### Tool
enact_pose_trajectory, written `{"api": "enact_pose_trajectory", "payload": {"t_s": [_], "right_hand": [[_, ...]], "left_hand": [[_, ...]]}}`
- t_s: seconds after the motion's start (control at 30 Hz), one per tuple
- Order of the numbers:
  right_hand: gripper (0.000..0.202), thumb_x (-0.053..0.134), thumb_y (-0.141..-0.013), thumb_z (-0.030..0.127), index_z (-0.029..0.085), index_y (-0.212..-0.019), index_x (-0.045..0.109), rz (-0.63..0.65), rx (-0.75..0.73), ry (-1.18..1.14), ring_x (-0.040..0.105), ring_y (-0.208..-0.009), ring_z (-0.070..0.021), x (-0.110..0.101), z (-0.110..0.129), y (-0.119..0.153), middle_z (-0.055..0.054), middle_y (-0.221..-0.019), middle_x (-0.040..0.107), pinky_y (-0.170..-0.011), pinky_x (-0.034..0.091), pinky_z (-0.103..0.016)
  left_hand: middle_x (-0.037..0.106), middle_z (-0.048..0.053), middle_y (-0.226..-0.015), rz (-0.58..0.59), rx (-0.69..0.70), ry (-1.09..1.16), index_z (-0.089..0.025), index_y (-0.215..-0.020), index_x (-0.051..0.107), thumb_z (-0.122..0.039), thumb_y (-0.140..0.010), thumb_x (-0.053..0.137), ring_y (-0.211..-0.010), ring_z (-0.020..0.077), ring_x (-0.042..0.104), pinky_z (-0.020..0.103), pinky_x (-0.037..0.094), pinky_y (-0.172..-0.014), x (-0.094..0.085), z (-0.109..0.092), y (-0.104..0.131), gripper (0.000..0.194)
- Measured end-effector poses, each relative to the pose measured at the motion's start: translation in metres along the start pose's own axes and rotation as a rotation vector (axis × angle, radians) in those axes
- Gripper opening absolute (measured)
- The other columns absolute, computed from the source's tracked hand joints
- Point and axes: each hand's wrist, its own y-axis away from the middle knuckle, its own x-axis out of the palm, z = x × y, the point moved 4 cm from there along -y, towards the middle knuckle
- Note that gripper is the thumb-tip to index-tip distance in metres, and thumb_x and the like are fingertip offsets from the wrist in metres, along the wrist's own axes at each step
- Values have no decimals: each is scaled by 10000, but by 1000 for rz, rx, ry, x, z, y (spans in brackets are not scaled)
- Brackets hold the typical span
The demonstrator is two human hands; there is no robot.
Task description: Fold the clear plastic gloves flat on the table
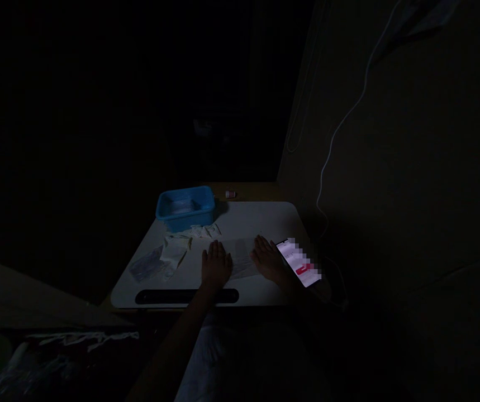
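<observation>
My left hand (217, 265) lies palm down on the white table (265, 215), fingers stretched forward. My right hand (267, 258) rests flat on the same top, its fingers out and pointing away to the left. Between the two hands is a clear, thin plastic bag (242, 267), faint in the dim light. Neither hand grips anything. Right beside my right hand is a lit phone (298, 262), part of its screen blurred out. White crumpled pieces (175, 249), perhaps paper or cloth, sit left of my left hand, next to another clear plastic packet (146, 264).
A blue plastic basket (186, 218) stands at the table's back left. Behind the table, a small cup-like item (230, 194) lies on a wooden surface. A black slot (168, 296) runs along the front edge. A white cable (332, 139) hangs at the right. The room is very dark.
</observation>
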Motion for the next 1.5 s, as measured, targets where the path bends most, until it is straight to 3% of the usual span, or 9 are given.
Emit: {"api": "enact_pose_trajectory", "payload": {"t_s": [0.13, 0.3, 0.47, 0.6, 0.83, 1.2, 1.37, 1.5], "right_hand": [[519, 186, -929, 353, 81, -1332, 366, 1, -12, -5, 272, -1318, -212, 2, 1, 0, -132, -1400, 336, -1063, 191, -425], [516, 168, -930, 342, 83, -1324, 379, 27, -26, -3, 265, -1321, -216, -2, 2, 0, -134, -1401, 333, -1060, 190, -434], [544, 146, -928, 378, 91, -1329, 374, 53, 12, -32, 269, -1320, -206, -7, 3, 0, -117, -1404, 337, -1066, 189, -412], [551, 136, -927, 376, 85, -1334, 367, 39, 23, -44, 273, -1318, -210, -6, 3, -1, -122, -1398, 348, -1064, 187, -418], [552, 155, -924, 387, 81, -1333, 367, 55, 26, -21, 269, -1319, -209, -6, 3, 0, -118, -1407, 333, -1062, 197, -407], [543, 158, -927, 369, 74, -1336, 357, 27, 19, -9, 284, -1312, -214, -6, 3, 1, -124, -1410, 323, -1063, 196, -416], [531, 167, -929, 354, 68, -1326, 373, 21, 8, -41, 288, -1309, -222, -6, 2, 0, -131, -1402, 342, -1066, 197, -423], [534, 193, -925, 341, 27, -1323, 363, -61, 42, -97, 276, -1314, -230, -11, -5, 1, -157, -1398, 349, -1064, 233, -403]], "left_hand": [[331, 208, -1391, -48, -45, 14, -19, -1324, 348, -340, -887, 199, -1305, 292, 279, 489, 280, -1015, -5, 4, -2, 563], [314, 157, -1413, -31, 152, 48, -79, -1361, 295, -312, -890, 208, -1314, 254, 269, 462, 269, -1036, -13, -27, -7, 532], [314, 146, -1418, 71, 285, 72, -59, -1340, 332, -282, -870, 272, -1314, 248, 268, 408, 243, -1059, -1, -65, -15, 523], [321, 156, -1412, 82, 298, 65, -47, -1334, 338, -253, -861, 281, -1318, 234, 260, 391, 235, -1060, 12, -73, -17, 519], [281, 168, -1426, 90, 221, 45, -37, -1349, 305, -324, -885, 221, -1327, 247, 238, 420, 209, -1066, 11, -59, -12, 552], [314, 159, -1413, 13, 144, 23, -45, -1339, 331, -352, -895, 181, -1313, 252, 272, 455, 224, -1052, 3, -12, -3, 560], [292, 152, -1423, 27, 96, 3, -57, -1342, 325, -315, -887, 193, -1315, 248, 269, 484, 225, -1042, 0, -7, 0, 540], [285, 149, -1427, 29, 99, -8, -53, -1345, 314, -322, -887, 196, -1318, 247, 261, 486, 224, -1042, 0, -9, 0, 544]]}}
